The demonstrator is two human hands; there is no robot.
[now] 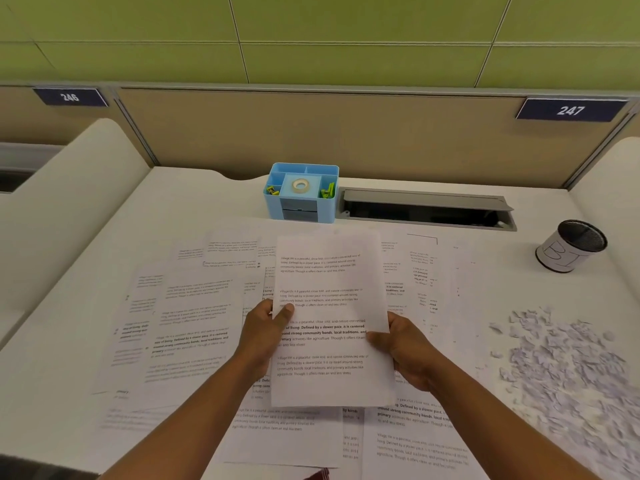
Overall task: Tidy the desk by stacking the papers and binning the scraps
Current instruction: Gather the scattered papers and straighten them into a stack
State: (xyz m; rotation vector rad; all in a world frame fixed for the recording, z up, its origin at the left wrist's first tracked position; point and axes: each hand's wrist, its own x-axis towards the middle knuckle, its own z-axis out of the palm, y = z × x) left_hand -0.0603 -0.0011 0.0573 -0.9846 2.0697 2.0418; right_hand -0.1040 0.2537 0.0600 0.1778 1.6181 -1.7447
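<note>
The sheet [332, 320] stood at centre frame, lifted over the desk [69, 306], its long axis running up and down the frame. Both hands held it at mid-height: the left hand [265, 336] pinched its left edge, thumb on the printed face, and the right hand [403, 348] pinched the right edge likewise. Loose papers [194, 327] lay spread flat beneath and to both sides, most toward the left and lower frame, so either hand seemed equally near the next one. The scraps [568, 368] made a heap at right, nearer the right hand. Above them, at the right edge, stood a mesh cup [571, 245], probably the bin; its inside looked dark and I could not tell its contents. An organiser [301, 192] at upper centre held a tape roll [300, 185] in the middle compartment and green clips [327, 192] in a side one.
</note>
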